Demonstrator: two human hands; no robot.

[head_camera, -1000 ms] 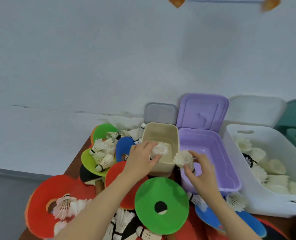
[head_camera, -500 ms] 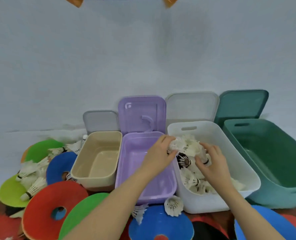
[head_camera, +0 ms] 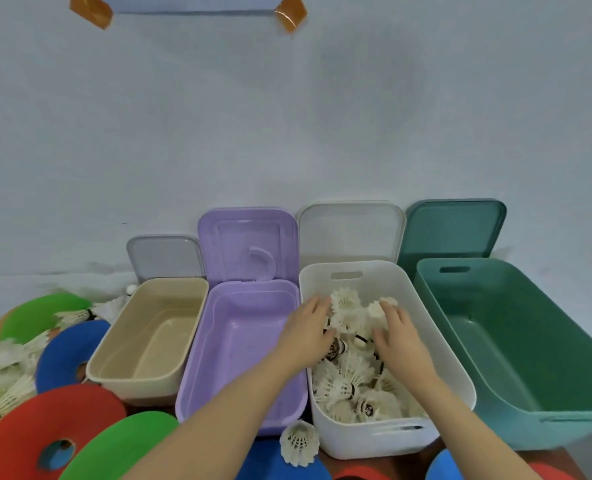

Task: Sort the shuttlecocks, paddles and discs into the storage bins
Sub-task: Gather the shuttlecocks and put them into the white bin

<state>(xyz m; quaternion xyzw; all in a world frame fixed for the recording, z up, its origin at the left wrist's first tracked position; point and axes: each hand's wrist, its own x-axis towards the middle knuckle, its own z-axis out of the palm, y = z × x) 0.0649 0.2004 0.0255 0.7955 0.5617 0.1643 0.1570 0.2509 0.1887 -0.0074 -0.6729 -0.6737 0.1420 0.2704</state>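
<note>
Both hands are over the white bin (head_camera: 440, 344), fingers loose, each grip wide and holding nothing. The left hand (head_camera: 310, 332) and right hand (head_camera: 396, 336) rest on the shuttlecocks (head_camera: 348, 382). One stray shuttlecock (head_camera: 299, 441) stands just before the bin, nearer the left hand.

I see two bare forearms entering from the bottom edge of the head view. The left hand (head_camera: 306, 336) and right hand (head_camera: 396, 339) carry no gloves, rings, watch or wristbands. No sleeve reaches the visible part of either arm. Fingernails appear short and unpainted, though blur limits detail. I find no markings on either arm.
</note>
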